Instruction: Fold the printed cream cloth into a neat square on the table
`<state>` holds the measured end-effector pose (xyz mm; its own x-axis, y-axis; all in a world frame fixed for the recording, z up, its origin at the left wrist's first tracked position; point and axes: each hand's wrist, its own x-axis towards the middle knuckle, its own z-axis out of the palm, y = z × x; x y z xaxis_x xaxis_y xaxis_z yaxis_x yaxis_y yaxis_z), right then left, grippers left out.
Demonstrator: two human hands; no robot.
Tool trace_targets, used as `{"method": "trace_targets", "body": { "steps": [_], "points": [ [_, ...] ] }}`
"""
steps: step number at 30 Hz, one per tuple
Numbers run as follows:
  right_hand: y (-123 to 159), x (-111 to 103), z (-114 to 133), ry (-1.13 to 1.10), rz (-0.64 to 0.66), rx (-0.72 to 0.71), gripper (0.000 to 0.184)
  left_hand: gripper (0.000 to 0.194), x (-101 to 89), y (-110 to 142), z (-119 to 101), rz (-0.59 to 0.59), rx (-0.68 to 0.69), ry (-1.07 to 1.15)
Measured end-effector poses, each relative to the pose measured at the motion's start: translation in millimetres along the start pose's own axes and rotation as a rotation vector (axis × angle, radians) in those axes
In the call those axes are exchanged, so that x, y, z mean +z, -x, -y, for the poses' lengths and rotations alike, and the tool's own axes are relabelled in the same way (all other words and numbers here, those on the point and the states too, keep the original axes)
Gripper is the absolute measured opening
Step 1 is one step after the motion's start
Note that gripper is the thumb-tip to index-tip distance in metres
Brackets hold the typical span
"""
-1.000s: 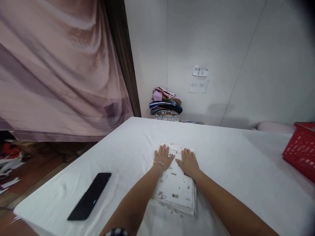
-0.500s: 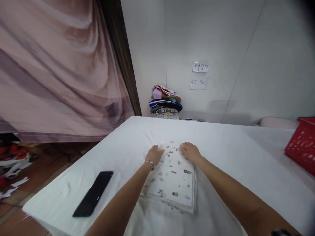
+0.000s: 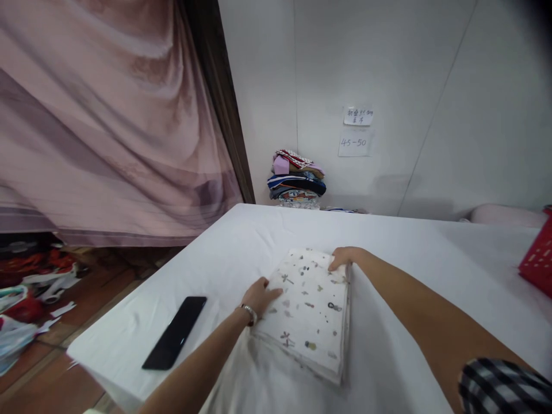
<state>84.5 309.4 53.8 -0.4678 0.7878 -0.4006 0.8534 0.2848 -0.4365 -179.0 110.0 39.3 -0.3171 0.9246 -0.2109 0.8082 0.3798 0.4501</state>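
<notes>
A folded white cloth point(image 3: 308, 310) printed with small grey and yellow figures lies in several layers on the white-covered table point(image 3: 215, 247). My left hand point(image 3: 259, 299), a bracelet at its wrist, grips the cloth's left edge. Its thumb rests on top, and the other fingers are partly hidden at the side. At the far right corner my right hand point(image 3: 344, 257) holds the cloth with the thumb above and the fingers out of sight behind the edge. That corner looks slightly rumpled.
A black phone point(image 3: 176, 332) lies left of the cloth. Folded fabrics point(image 3: 297, 178) are piled by the wall beyond the table. A red basket point(image 3: 537, 256) stands at the right. A pink curtain point(image 3: 121, 126) hangs at the left, above floor clutter point(image 3: 38, 293).
Both hands lay flat on the cloth, then parted to its sides. My left hand came nearer along the left edge; my right hand closed on the far right corner.
</notes>
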Motion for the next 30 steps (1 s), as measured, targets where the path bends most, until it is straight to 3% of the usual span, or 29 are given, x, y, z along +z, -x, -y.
{"method": "trace_targets", "body": {
  "steps": [4,6,8,10,13,16,18,21,23,26,30],
  "points": [
    [22.6,-0.5,-28.3,-0.386,0.158,0.080,0.055,0.043,-44.0,-49.7,-28.8,-0.064,0.237,-0.165],
    [34.4,1.6,-43.6,-0.664,0.192,0.112,0.051,0.045,-62.1,-83.5,-49.8,-0.108,0.249,-0.248],
    [43.6,6.2,-56.0,-0.830,0.160,0.154,0.043,0.043,-68.4,-110.3,-70.9,-0.136,0.248,-0.233],
    [49.3,13.0,-64.9,-0.900,0.083,0.238,0.037,0.043,-61.6,-121.5,-86.3,-0.198,0.277,-0.123],
    [53.3,23.1,-72.6,-0.981,0.024,0.314,0.036,0.037,-37.3,-106.0,-89.0,-0.206,0.419,0.006],
    [57.1,27.6,-76.1,-1.142,0.021,0.283,0.039,0.033,-11.0,-68.4,-67.1,-0.264,0.601,0.050],
    [60.3,28.2,-76.9,-1.204,0.014,0.259,0.038,0.036,4.5,-42.8,-47.1,-0.324,0.631,0.035],
    [64.1,30.4,-76.4,-1.183,-0.019,0.255,0.028,0.046,24.2,-16.4,-23.7,-0.287,0.630,-0.089],
    [66.6,34.4,-74.8,-1.148,-0.081,0.260,0.021,0.053,32.0,-9.3,-16.5,-0.240,0.607,-0.191],
    [76.9,44.4,-72.9,-1.128,-0.160,0.257,0.018,0.044,33.5,-7.8,-16.3,-0.205,0.582,-0.289],
    [113.7,62.9,-81.7,-1.118,-0.193,0.269,0.020,0.036,34.7,5.3,-21.7,-0.212,0.667,-0.314]
  ]
}}
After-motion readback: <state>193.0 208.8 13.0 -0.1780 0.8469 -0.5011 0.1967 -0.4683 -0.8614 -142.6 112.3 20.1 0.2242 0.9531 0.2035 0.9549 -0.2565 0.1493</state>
